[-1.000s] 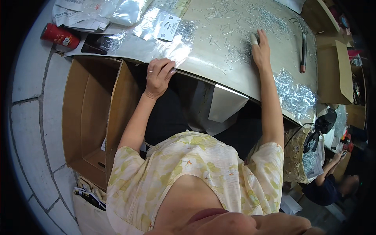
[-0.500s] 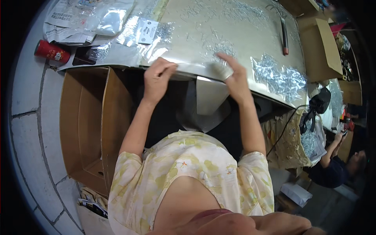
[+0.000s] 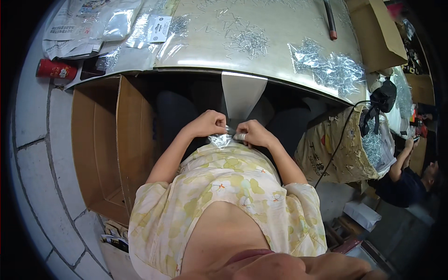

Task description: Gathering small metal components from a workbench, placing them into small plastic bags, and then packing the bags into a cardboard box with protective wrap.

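Note:
Close to my waist, below the table edge, I hold a small clear plastic bag (image 3: 220,140) between both hands. My left hand (image 3: 206,124) pinches its upper edge with thumb and fingers. My right hand (image 3: 255,134) is closed at the bag's other side, with a pale wrap around one finger. Whether anything lies inside the bag I cannot make out. On the metal-topped table (image 3: 200,58) ahead is a loose heap of small bent metal hooks (image 3: 247,41). Shiny clear bags of metal pieces (image 3: 329,65) lie to the right of it.
An open cardboard box (image 3: 95,149) stands at my left; another box (image 3: 373,35) is at the table's right. A dark-handled tool (image 3: 330,21), a header card (image 3: 160,29) and a red can (image 3: 56,69) lie ahead. A sack (image 3: 333,147) of metal pieces stands right, near another person (image 3: 401,186).
Both hands have come back from the table edge to my waist and closer together. The plastic bag now shows clearly between them. The view has shifted slightly.

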Demonstrator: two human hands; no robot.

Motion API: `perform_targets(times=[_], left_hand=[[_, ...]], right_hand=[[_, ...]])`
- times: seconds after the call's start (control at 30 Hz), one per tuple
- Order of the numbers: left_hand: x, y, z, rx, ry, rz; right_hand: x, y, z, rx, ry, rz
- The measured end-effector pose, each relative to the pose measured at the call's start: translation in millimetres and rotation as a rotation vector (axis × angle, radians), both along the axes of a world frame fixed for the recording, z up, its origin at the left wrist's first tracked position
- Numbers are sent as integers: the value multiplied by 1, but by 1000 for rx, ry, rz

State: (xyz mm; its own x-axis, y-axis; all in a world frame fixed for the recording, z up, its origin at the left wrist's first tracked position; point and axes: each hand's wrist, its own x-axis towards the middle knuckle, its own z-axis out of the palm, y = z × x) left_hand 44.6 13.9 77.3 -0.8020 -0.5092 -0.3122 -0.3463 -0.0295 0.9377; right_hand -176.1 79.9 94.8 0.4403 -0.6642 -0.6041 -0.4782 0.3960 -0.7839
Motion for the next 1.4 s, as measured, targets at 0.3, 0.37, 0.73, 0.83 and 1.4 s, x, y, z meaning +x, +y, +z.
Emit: perform_targets(times=[0.3, 0.37, 0.73, 0.83, 1.4], left_hand=[[-21, 1, -12, -171, -126, 357], [-22, -2, -13, -77, -65, 422], [-44, 11, -57, 555, 550, 725], [-38, 21, -77, 769, 645, 740], [-15, 9, -110, 1210, 908, 213]], right_hand=[[-61, -34, 52, -570, 287, -278], [-54, -62, 87, -602, 192, -568], [7, -204, 39, -1295, 608, -54], [23, -154, 35, -1266, 805, -227], [19, -56, 73, -1280, 484, -251]])
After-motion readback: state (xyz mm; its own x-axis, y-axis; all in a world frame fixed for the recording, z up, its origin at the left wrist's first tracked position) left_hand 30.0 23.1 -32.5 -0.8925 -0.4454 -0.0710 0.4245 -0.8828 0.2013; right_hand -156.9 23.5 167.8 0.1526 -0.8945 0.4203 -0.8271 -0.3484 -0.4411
